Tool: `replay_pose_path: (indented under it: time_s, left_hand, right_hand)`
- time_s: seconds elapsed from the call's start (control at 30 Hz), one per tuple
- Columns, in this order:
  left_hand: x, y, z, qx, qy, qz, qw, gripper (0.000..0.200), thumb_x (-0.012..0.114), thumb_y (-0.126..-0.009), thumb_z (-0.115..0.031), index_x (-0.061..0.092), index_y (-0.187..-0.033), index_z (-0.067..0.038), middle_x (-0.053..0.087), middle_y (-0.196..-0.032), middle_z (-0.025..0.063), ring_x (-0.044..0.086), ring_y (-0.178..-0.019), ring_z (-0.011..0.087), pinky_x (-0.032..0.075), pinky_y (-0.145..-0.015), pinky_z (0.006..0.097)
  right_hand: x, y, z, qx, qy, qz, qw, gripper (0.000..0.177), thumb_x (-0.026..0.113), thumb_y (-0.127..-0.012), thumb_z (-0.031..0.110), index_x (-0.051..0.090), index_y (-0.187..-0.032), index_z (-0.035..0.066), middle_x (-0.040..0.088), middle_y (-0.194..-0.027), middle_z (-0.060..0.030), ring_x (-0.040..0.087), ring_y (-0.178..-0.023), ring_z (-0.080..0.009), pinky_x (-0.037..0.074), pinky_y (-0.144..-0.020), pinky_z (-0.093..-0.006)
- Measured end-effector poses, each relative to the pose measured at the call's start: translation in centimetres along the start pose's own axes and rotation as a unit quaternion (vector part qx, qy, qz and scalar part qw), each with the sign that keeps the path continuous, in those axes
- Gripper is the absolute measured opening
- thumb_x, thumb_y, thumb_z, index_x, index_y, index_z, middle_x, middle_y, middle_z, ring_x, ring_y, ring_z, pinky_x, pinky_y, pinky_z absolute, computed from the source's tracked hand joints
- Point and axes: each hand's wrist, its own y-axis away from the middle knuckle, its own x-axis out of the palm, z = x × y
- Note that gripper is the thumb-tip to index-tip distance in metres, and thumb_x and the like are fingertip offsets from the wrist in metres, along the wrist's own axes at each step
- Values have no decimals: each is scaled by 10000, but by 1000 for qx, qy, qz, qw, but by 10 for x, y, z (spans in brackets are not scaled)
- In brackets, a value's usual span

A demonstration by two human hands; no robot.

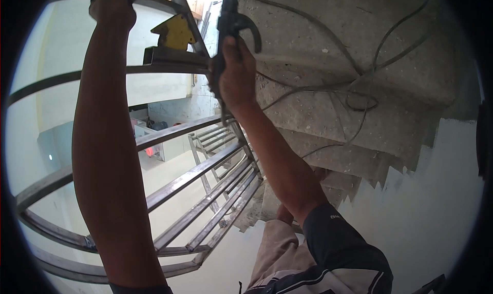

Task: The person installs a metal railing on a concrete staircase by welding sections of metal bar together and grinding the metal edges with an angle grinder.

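Note:
My right hand (239, 76) is wrapped round a black welding electrode holder (224, 27) with a curved lever, held upright beside the railing post. At the top left, my left hand (112, 6) is closed over the upper rail of the metal railing (156, 1); the frame edge cuts off part of it, and its fingertips are hidden. Between the hands, a yellow arrow-shaped welding magnet (175, 33) sits on a short piece of square tube (172, 56), just above a curved crossbar. My left forearm crosses in front of several railing bars.
Bare concrete stairs (328, 114) descend on the right, with black cables (354, 83) looped over them. The railing's lower bars (205, 196) border an open drop to a lower floor, where a second metal frame (210, 140) is visible. A white-painted wall (431, 191) stands lower right.

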Motion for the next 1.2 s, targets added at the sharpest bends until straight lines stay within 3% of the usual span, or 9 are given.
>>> replay_pose_path:
  time_s: [0.07,0.13,0.17,0.23,0.67,0.87,0.93,1.03,1.2]
  left_hand:
    - [0,6,0,6,-1,2,1000,215,614,-979,-93,640,-1122,65,650,-950,131,648,-922,212,579,-874,321]
    - [-21,-11,10,230,-367,109,895,215,596,-989,-88,638,-1156,41,642,-963,130,645,-927,217,591,-886,348]
    - [-20,-13,10,231,-369,110,894,215,596,-989,-88,638,-1156,41,642,-963,130,645,-927,217,591,-886,348]
    - [-1,8,-3,36,-58,21,997,226,578,-999,-79,627,-1188,33,639,-969,121,646,-926,213,592,-895,348]
    - [-11,-5,3,45,26,66,996,251,667,-959,-127,623,-1108,70,615,-918,138,652,-827,260,596,-817,380]
    - [-10,-3,0,-16,-4,-4,1000,306,622,-968,-43,607,-1269,13,659,-1008,121,665,-945,222,579,-903,352]
    - [-23,-7,7,225,-447,97,860,420,591,-966,9,561,-1380,-57,676,-1040,99,660,-981,179,557,-961,318]
    - [-25,-11,8,258,-513,100,813,461,568,-970,27,536,-1416,-88,680,-1055,81,659,-974,154,548,-979,296]
    - [-11,-2,-2,106,-244,96,959,466,571,-960,38,540,-1410,-80,685,-1065,67,662,-973,158,534,-997,301]
  right_hand:
    - [22,-17,-5,-49,21,-16,998,409,504,-1059,473,595,-1109,77,558,-638,-5,535,-445,-99,445,-394,-271]
    - [41,-31,-10,-38,10,-21,999,436,470,-1071,459,602,-1146,51,539,-638,-11,541,-452,-108,469,-398,-279]
    - [46,-38,-13,-37,7,-22,999,436,470,-1071,459,602,-1146,51,539,-638,-11,541,-452,-108,469,-398,-279]
    - [51,-49,-18,34,129,20,991,430,446,-1079,425,606,-1167,37,509,-632,-3,539,-448,-117,480,-402,-270]
    - [56,-48,-4,28,42,2,999,424,454,-1073,368,647,-1132,-5,554,-674,-22,546,-488,-125,463,-410,-317]
    - [51,-57,-29,-52,168,11,984,404,463,-1070,365,653,-1131,13,551,-664,-30,560,-452,-137,478,-399,-299]
    - [43,-52,-7,43,98,42,993,398,468,-1069,362,652,-1115,12,548,-647,-32,558,-439,-145,468,-390,-297]
    - [34,-46,7,22,75,37,996,440,456,-1068,412,605,-1124,2,508,-615,-16,553,-457,-133,494,-417,-311]
    - [40,-48,-3,-45,70,16,996,418,446,-1071,409,601,-1093,21,536,-625,-22,566,-505,-112,492,-436,-317]
